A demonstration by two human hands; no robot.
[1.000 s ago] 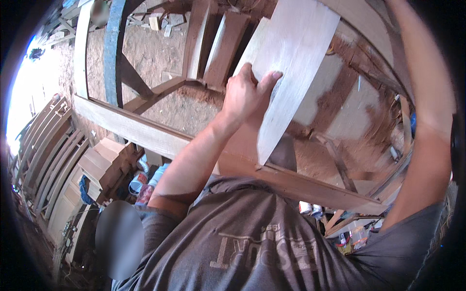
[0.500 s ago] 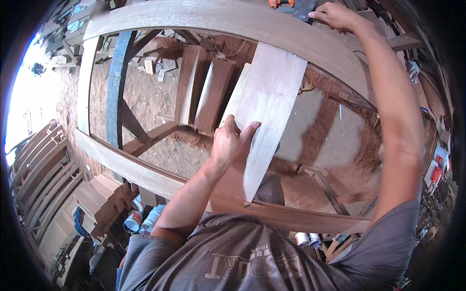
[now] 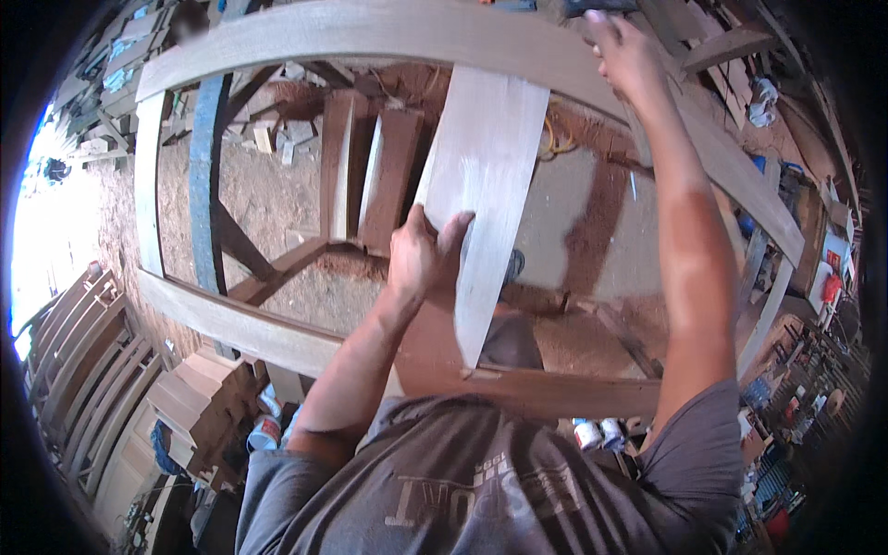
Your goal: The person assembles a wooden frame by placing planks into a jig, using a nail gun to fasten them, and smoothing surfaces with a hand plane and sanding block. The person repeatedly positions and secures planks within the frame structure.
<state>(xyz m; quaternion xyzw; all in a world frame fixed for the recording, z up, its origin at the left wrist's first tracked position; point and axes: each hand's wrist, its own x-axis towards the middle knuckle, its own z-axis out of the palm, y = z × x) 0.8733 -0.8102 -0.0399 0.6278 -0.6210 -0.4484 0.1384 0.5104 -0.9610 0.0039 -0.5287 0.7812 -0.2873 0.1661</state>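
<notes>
A pale wooden board (image 3: 495,139) spans the wooden frame from its far rail (image 3: 370,35) to its near rail (image 3: 564,393). My left hand (image 3: 416,254) is closed on the board's left edge, with the thumb on its top face. Beyond the far rail's right part, my right hand (image 3: 629,65) is raised with its fingers curled. Motion smears those fingertips, and a dark shape lies beside them. I cannot make out what this hand holds.
A blue-grey bar (image 3: 209,185) crosses beneath the frame at the left. Brown wooden pieces (image 3: 388,176) stand inside it. Curved slats (image 3: 97,379) are stacked at the lower left. Sawdust covers parts of the floor, and scrap wood lies at the upper left.
The view has shifted, and the frame's right end now shows. My right hand has moved from beside a dark item at the far side, its fingers now blurred. My left hand keeps its grip on the board.
</notes>
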